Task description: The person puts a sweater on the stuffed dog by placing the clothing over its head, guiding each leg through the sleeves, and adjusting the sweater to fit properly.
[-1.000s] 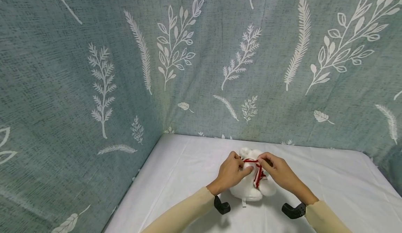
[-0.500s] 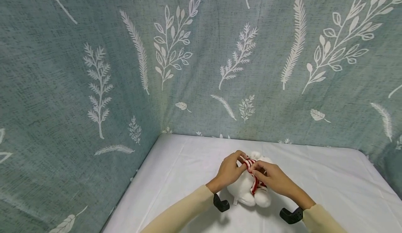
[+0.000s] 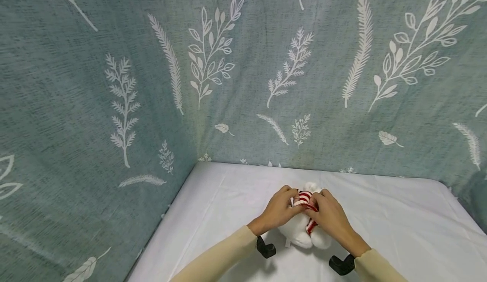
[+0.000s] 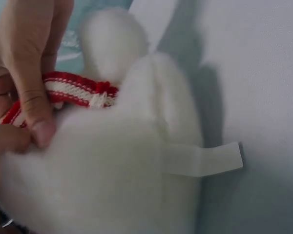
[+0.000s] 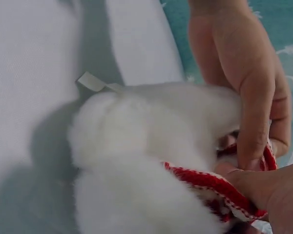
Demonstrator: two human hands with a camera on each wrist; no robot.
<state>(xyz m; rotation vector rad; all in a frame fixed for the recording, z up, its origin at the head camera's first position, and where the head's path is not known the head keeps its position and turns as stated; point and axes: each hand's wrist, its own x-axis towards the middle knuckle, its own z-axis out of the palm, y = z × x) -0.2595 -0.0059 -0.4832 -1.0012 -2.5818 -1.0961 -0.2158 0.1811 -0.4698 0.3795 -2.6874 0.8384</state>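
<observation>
A white plush toy [image 3: 296, 232] sits on the white-covered table, with a red-and-white striped knitted scarf [image 3: 305, 197] around its neck. My left hand [image 3: 279, 208] pinches the scarf on the left side, and my right hand [image 3: 332, 215] grips it on the right. Both thumbs come close together at the scarf's near edge. One scarf tail [image 3: 311, 226] hangs down the toy's body. The left wrist view shows the scarf band [image 4: 75, 90] over white fur, with fingertips against it. My hands hide much of the toy's head.
The table [image 3: 213, 214] has a white cloth. Behind it and along the left hang green-blue curtains [image 3: 243, 83] with white leaf prints. A white fabric tag [image 4: 219, 160] sticks out from the toy. Black wrist devices [image 3: 342, 265] sit below the hands.
The scarf, a thin red line between the hands at first, now lies broad and striped. My right hand has moved in toward the left one, and the toy has turned slightly.
</observation>
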